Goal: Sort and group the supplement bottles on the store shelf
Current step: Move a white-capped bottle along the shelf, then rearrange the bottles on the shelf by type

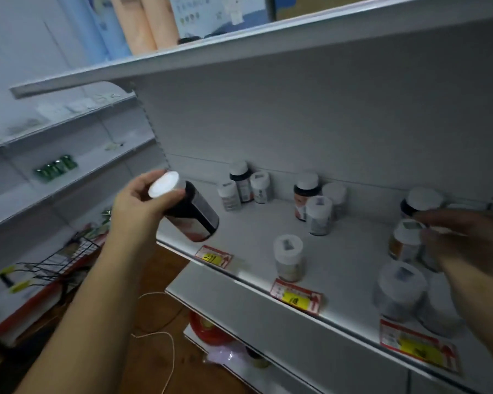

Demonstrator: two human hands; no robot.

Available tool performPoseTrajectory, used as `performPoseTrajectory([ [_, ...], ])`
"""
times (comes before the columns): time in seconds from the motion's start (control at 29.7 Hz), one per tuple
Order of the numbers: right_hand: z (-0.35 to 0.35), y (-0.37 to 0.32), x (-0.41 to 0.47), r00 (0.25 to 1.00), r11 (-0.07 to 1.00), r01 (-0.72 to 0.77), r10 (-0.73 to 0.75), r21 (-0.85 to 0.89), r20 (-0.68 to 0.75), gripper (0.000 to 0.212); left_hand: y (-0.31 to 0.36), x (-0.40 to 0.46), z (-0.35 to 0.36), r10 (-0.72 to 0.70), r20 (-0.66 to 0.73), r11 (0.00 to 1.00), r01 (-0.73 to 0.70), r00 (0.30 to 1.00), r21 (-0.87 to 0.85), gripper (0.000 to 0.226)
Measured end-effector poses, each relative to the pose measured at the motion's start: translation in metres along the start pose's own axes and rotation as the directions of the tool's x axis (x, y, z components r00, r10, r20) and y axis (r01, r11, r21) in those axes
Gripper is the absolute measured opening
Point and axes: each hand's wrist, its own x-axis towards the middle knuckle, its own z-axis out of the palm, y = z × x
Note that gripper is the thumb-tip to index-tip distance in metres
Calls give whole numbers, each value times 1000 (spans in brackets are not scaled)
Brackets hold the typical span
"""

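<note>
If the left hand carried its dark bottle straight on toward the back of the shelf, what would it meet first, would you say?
Probably the small white bottle at the front of the back-left trio; the left hand tilts the dark bottle that way, though depth is unclear.

The left hand (138, 207) is raised at the end of a bare forearm that runs up from the lower left, its fingers and thumb curled round the white-capped end of a dark bottle (192, 214), which it holds tilted in the air. The right hand (473, 245) reaches in from the right edge, blurred, with its fingers extended leftward; whether they grip anything cannot be told.
</note>
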Motion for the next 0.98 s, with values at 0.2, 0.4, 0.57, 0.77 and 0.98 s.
performPoseTrajectory([
  [0.2, 76, -9, 27, 996, 995, -35, 26, 94, 90, 37, -62, 66, -11, -50, 113, 998, 44, 992, 52, 38],
  [0.4, 157, -51, 58, 1000, 999, -17, 17, 41, 7, 19, -133, 105, -1, -10, 381, 968, -87, 924, 236, 37],
  [0.57, 211, -57, 84, 999, 999, -36, 36, -28, -17, 16, -155, 124, -5, -29, 537, 972, -101, 843, 212, 43],
  [0.77, 286, -27, 142, 978, 971, -198, 188, -134, -85, 18, -157, 150, -8, -66, 683, 993, -20, 728, 117, 43],
  [0.98, 335, 22, 196, 898, 858, -435, 438, -273, -53, 67, -186, 222, 33, -36, 642, 995, -33, 766, 95, 51],
])
